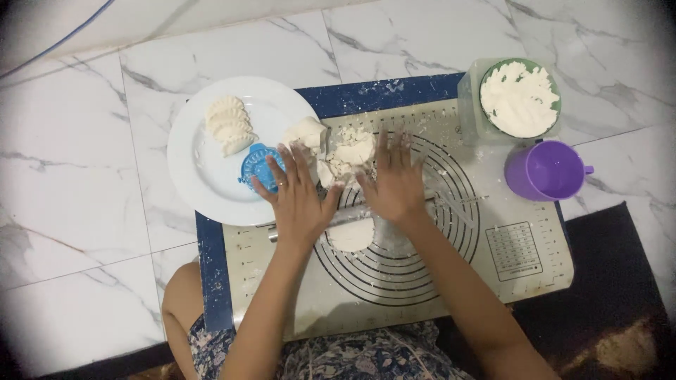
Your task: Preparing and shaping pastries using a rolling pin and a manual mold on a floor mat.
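- Two hands, left hand (pixel 296 200) and right hand (pixel 394 184), press flat, fingers spread wide, on a rolling pin (pixel 350 214)
- Dough disc (pixel 350 237) touches the pin, on a pastry mat (pixel 493 267)

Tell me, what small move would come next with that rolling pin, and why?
Probably a push forward: both the left hand and right hand lie flat on the rolling pin, and the dough piece under it looks small and not yet spread. More dough lumps wait just ahead on the mat.
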